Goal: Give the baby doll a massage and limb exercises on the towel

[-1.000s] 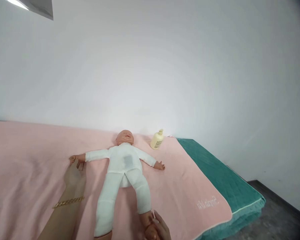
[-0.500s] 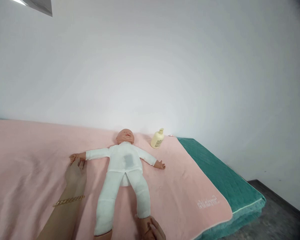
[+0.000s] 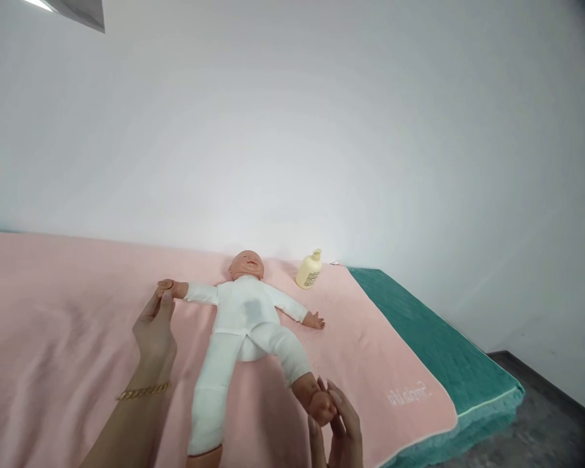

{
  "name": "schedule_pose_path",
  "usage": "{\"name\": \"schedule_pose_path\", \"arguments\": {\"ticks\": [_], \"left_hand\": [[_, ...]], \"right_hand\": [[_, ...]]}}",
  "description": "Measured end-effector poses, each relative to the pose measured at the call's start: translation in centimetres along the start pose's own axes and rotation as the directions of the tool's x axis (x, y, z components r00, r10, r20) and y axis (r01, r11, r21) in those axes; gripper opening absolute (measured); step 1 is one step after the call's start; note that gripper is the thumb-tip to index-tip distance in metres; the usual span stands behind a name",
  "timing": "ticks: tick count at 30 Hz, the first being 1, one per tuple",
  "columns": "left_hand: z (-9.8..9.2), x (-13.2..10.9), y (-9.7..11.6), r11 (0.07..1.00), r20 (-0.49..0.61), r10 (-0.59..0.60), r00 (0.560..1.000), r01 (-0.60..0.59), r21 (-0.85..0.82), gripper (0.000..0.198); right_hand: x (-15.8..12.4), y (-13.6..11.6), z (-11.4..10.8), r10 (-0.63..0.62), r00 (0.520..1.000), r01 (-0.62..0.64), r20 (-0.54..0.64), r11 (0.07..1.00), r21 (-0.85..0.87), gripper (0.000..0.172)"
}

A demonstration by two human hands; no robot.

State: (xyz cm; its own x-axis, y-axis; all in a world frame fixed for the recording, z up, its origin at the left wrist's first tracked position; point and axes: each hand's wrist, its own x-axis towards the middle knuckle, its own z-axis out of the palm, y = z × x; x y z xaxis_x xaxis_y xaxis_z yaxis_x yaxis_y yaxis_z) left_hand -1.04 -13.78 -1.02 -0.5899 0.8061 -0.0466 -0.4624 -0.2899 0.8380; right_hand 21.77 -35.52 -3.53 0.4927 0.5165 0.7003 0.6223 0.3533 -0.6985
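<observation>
A baby doll point(image 3: 246, 312) with a white cloth body lies on its back, arms spread, on a pink blanket point(image 3: 78, 364). My left hand point(image 3: 156, 325), with a gold bracelet at the wrist, pinches the doll's hand at the left of the view. That doll arm is lifted a little. My right hand point(image 3: 338, 426) is closed around the doll's foot point(image 3: 319, 403) on the right side, and this leg is raised and turned outward. The doll's other leg lies straight, its foot cut off by the lower edge of the view. A grey patch marks the doll's chest.
A pale yellow pump bottle point(image 3: 309, 269) stands beside the doll's head, close to the white wall point(image 3: 292, 130). Past the blanket's right edge a green mattress point(image 3: 429, 338) shows, then the dark floor point(image 3: 497, 429).
My right hand has lifted the doll's foot and moved it up and to the right, bending the leg outward. My left hand has raised the doll's hand and drawn it inward.
</observation>
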Motion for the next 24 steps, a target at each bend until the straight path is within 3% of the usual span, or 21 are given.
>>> {"name": "schedule_pose_path", "arguments": {"ticks": [3,7,12,16,21,24], "left_hand": [[0.3,-0.4,0.0,0.99,0.094,0.09,0.992,-0.099,0.1,0.031],[0.5,-1.0,0.2,0.963,0.26,0.092,0.961,-0.152,0.223,0.033],[0.6,-2.0,-0.6,0.889,0.459,0.076,0.885,-0.269,0.37,0.042],[0.6,-2.2,-1.3,0.829,0.629,0.149,0.763,-0.443,0.341,0.032],[0.8,-1.6,-1.8,0.709,0.843,0.153,0.515,-0.651,0.269,0.029],[0.8,-1.3,-1.9,0.67,0.88,0.119,0.46,-0.691,0.271,0.03]], "right_hand": [[1.0,0.4,1.1,0.016,1.0,-0.016,0.002,0.999,0.04,0.038],[3.0,-0.2,2.0,-0.046,0.993,0.044,0.106,0.999,0.017,0.034],[5.0,-1.5,3.0,-0.093,0.981,0.099,0.172,0.995,-0.032,0.034],[5.1,-1.0,4.3,-0.054,0.978,0.05,0.2,0.998,0.027,0.034],[4.8,0.3,5.8,0.014,0.978,-0.029,0.206,0.997,0.071,0.037],[4.6,0.6,6.5,-0.013,0.985,-0.002,0.172,0.997,0.083,0.037]]}}
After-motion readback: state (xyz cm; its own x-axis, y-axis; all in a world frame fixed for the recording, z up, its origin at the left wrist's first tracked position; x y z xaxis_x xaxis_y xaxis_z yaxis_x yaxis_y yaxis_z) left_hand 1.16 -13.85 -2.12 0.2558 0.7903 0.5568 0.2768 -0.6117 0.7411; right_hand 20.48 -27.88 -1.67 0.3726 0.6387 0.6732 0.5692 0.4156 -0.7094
